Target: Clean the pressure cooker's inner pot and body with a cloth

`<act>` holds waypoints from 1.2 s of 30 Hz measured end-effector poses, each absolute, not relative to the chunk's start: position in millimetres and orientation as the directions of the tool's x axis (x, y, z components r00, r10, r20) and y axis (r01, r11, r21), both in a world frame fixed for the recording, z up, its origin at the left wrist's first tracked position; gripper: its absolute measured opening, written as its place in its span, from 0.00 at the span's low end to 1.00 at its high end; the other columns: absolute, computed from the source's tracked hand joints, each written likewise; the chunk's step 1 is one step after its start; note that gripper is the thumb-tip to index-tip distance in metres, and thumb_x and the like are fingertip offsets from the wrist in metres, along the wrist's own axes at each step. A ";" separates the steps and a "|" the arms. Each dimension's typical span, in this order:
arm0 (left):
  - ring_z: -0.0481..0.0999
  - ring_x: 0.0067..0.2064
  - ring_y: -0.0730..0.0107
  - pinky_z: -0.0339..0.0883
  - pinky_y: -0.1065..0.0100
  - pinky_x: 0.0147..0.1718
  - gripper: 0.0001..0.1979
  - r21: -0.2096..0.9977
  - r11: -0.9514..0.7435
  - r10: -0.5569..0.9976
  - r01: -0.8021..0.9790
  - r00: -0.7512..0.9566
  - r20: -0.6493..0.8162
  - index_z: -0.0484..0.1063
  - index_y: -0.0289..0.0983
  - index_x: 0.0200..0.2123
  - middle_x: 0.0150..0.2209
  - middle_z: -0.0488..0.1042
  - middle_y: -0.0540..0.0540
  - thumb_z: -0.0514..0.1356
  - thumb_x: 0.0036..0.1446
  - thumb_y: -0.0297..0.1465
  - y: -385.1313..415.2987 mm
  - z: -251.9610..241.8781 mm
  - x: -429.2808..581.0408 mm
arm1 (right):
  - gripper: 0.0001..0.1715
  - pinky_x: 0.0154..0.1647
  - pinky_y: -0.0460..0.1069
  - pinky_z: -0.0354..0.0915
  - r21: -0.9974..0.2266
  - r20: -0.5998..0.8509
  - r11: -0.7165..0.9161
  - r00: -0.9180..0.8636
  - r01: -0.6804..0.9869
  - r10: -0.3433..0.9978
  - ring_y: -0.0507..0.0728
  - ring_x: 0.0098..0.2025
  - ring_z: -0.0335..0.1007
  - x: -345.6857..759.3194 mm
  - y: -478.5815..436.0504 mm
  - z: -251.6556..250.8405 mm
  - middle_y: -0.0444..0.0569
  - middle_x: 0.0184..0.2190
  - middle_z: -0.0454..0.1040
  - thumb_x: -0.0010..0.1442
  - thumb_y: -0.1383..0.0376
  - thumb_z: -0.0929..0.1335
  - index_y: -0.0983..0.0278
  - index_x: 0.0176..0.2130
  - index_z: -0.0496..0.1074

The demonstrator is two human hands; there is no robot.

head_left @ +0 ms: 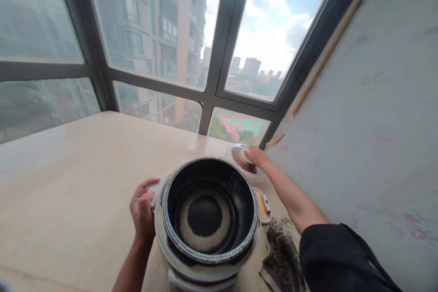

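A pressure cooker with a pale outer body stands uncovered in front of me, a dark, worn inner pot set inside it. The pot's bottom bears a pale ring around a black centre, and nothing lies in it. My left hand is closed around the white handle on the cooker's left side. Stretched out toward the window corner, my right hand grips the pale knob of a shiny round lid, which is at the ledge by the wall. The tips of its fingers are partly hidden.
A crumpled dark patterned cloth lies right of the cooker, below my right arm. The cream ledge stretches left. Grey-framed windows border it at the back, and a floral-papered wall rises on the right.
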State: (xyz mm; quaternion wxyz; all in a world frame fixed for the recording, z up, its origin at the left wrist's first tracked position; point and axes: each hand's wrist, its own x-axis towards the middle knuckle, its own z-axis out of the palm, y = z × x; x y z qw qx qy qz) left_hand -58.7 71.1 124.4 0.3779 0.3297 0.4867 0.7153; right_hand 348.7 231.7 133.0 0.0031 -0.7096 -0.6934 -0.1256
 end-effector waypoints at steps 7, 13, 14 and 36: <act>0.69 0.27 0.65 0.60 0.67 0.21 0.21 0.938 -0.232 0.867 -0.257 -0.492 0.080 0.75 0.36 0.33 0.29 0.75 0.47 0.60 0.38 0.44 73.7 120.9 -60.5 | 0.27 0.51 0.54 0.67 0.103 0.343 -0.196 0.150 0.975 0.927 0.64 0.56 0.74 358.4 214.3 236.2 0.62 0.55 0.74 0.74 0.50 0.58 0.65 0.56 0.70; 0.71 0.28 0.64 0.63 0.67 0.24 0.22 0.931 -0.253 0.878 -0.262 -0.467 0.107 0.75 0.36 0.36 0.31 0.76 0.46 0.60 0.41 0.46 73.8 115.1 -62.1 | 0.33 0.50 0.55 0.66 -0.084 0.451 -0.288 0.294 0.954 0.843 0.68 0.55 0.74 342.8 191.6 311.1 0.67 0.53 0.76 0.72 0.47 0.55 0.69 0.54 0.71; 0.70 0.28 0.65 0.62 0.68 0.23 0.22 0.930 -0.258 0.880 -0.262 -0.461 0.115 0.75 0.36 0.36 0.31 0.75 0.47 0.61 0.41 0.46 74.0 114.1 -62.3 | 0.34 0.49 0.55 0.66 -0.115 0.456 -0.295 0.314 0.949 0.833 0.68 0.53 0.74 338.4 186.8 320.5 0.67 0.52 0.77 0.72 0.46 0.54 0.69 0.53 0.72; 0.69 0.28 0.71 0.63 0.71 0.26 0.21 0.880 -0.356 0.890 -0.316 -0.402 0.215 0.76 0.34 0.41 0.33 0.75 0.46 0.61 0.49 0.43 75.9 102.1 -61.0 | 0.29 0.48 0.53 0.66 0.016 0.409 0.332 -0.309 0.943 0.859 0.66 0.55 0.73 182.6 56.8 315.7 0.59 0.56 0.77 0.70 0.48 0.60 0.64 0.55 0.72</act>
